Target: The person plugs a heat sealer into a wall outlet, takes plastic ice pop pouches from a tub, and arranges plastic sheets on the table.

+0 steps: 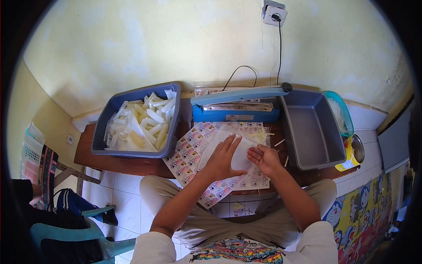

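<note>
My left hand (223, 162) is open over a plain white sheet (235, 147), its thumb and fingers spread wide. Facing it, my right hand (265, 160) has its fingers stretched toward the left at the sheet's right edge; whether they touch it I cannot tell. Under the white sheet lie printed label sheets (187, 154). Just beyond the hands stands a blue impulse sealer (237, 115) with its long arm (239, 95) raised. Small pale strips (264, 135) are scattered right of the sheet.
At left, a grey tub (132, 154) holds many pale filled plastic tubes (151, 116). Another grey tub (310, 127) is at right, beside a teal basket (347, 115) and a yellow tin (349, 156). A cable runs up to a wall socket (275, 15). A green chair (66, 233) stands lower left.
</note>
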The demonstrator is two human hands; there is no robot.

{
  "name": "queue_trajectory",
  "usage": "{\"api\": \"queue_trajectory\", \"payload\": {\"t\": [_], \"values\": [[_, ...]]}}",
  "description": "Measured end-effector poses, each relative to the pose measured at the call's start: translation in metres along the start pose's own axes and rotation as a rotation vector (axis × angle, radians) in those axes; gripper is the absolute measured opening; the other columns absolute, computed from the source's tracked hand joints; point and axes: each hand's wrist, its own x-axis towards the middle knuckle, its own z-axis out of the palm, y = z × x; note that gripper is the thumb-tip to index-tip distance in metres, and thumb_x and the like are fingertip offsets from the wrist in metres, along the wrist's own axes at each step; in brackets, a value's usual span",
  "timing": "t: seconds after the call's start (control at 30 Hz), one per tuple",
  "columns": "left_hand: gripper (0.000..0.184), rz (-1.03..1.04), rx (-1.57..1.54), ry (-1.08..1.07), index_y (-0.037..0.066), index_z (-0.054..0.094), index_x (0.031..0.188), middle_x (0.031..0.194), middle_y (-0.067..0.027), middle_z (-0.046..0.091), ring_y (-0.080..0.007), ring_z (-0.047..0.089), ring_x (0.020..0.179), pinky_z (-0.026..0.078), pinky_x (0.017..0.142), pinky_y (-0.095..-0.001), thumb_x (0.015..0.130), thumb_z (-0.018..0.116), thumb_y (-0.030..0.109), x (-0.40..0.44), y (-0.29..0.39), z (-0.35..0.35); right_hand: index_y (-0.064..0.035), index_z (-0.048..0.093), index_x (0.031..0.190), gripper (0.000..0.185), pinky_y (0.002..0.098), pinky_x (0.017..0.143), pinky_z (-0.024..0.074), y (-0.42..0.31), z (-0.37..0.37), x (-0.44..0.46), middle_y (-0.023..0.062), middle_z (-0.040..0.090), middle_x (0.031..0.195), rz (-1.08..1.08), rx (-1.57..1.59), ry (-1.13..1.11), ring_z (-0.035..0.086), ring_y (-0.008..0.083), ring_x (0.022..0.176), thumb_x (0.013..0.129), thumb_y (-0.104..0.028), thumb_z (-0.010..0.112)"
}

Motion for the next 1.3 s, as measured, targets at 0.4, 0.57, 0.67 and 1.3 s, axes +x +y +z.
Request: {"api": "queue_trajectory", "payload": {"t": [0.4,0.57,0.67,1.3], "values": [[0.024,0.083,0.099,0.160,0.010,0.073,0.108,0.107,-0.0035,0.070,-0.0275,0.069,0.104,0.055,0.096,-0.0429,0.086,0.080,0.005,0.005,-0.016,-0.008,0.0043,0.060,0.118,0.025,0.0425,0.068,0.0676,-0.014,-0.012,-0.011,0.0201,0.076,0.085,-0.202,-1.054,0.001,0.081,0.0293,0.079,0.103,-0.015,0.061],[0.010,0.144,0.062,0.163,0.013,0.076,0.094,0.100,-0.0012,0.073,-0.0248,0.072,0.097,0.056,0.094,-0.0392,0.086,0.078,0.006,0.000,-0.020,-0.010,0.0034,0.067,0.116,0.034,0.0475,0.078,0.0631,-0.011,-0.014,-0.006,0.0198,0.077,0.085,-0.464,-1.629,0.071,0.079,0.0374,0.085,0.096,-0.023,0.075],[0.012,0.168,0.038,0.148,0.013,0.077,0.094,0.106,-0.0009,0.076,-0.0243,0.073,0.099,0.057,0.091,-0.0385,0.085,0.081,0.007,-0.002,-0.017,-0.011,0.0010,0.071,0.112,0.032,0.0494,0.084,0.0596,-0.005,-0.004,-0.009,0.0208,0.078,0.089,-0.952,-1.431,0.124,0.077,0.0429,0.090,0.093,-0.023,0.080],[0.026,-0.105,-0.232,0.134,0.006,0.066,0.091,0.090,-0.0055,0.070,-0.0219,0.069,0.072,0.055,0.067,-0.0364,0.082,0.091,0.008,-0.002,-0.023,-0.003,-0.0020,0.069,0.126,0.042,0.0480,0.096,0.0579,-0.019,0.001,-0.014,0.0203,0.075,0.115,-0.980,-1.470,0.036,0.073,0.0385,0.112,0.094,-0.028,0.081]]}}
